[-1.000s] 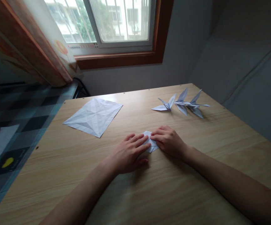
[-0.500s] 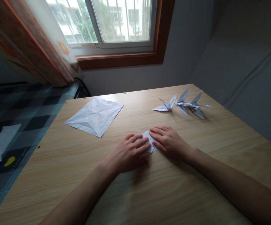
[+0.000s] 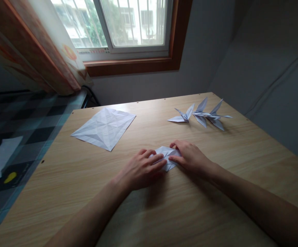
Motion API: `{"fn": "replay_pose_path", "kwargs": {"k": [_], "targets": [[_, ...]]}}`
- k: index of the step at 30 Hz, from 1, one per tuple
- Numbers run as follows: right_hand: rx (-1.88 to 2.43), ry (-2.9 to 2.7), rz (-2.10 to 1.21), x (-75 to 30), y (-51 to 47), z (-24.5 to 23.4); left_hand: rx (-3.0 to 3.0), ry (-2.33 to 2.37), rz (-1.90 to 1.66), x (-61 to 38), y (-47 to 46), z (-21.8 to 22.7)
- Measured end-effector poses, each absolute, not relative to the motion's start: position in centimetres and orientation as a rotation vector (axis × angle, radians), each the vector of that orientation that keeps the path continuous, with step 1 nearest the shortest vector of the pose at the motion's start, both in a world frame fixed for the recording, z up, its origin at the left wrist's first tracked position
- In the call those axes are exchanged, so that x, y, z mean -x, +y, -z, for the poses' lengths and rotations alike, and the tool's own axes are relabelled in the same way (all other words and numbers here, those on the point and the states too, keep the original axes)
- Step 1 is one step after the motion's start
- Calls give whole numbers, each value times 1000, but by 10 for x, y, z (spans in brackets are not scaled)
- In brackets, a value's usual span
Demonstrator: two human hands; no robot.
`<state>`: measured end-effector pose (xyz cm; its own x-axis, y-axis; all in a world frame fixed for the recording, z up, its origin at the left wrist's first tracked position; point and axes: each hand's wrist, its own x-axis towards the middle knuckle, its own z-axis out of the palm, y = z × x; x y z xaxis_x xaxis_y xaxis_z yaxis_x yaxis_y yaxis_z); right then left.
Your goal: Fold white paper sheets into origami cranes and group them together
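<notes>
A small piece of folded white paper [image 3: 166, 153] lies on the wooden table between my hands, with crease lines and flaps on its top face. My left hand [image 3: 146, 169] rests over its left part, fingers apart and lightly bent, their tips pressing on the paper. At the right edge, my right hand [image 3: 190, 157] holds the paper between the thumb, which lies on top, and curled fingers at the far side. The paper's left and right ends are partly hidden under the hands.
A creased, unfolded white sheet [image 3: 104, 128] lies at the table's back left. Several folded paper cranes [image 3: 182, 117] stand at the back right. Left of the wooden table [image 3: 138, 219] is a checked cloth [image 3: 38, 135] with white paper [image 3: 3, 161] on it. A window [image 3: 136, 24] is behind.
My right hand has drawn back slightly to the right, its fingers going from flat on the paper to curled at its edge. More of the paper shows; my left hand has barely moved.
</notes>
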<state>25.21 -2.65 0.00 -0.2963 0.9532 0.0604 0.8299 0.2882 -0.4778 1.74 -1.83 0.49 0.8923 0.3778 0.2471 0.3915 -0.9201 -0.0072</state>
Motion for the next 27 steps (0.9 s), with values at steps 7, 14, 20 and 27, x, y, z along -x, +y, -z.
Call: {"fn": "replay_pose_path", "kwargs": {"k": [7,14,20,27], "targets": [[1602,-2146,-621,-247,-30,-9,3025,-645,477,-16,-17,1],[1306,-2090,-663,-245,-34,2,2873,-761,783,-16,-18,0],[906,-2151,-311,-245,-35,9,2654,-848,1014,-14,-20,3],[607,-2265,119,-248,-35,4,2675,-611,1023,-13,-18,0]]}}
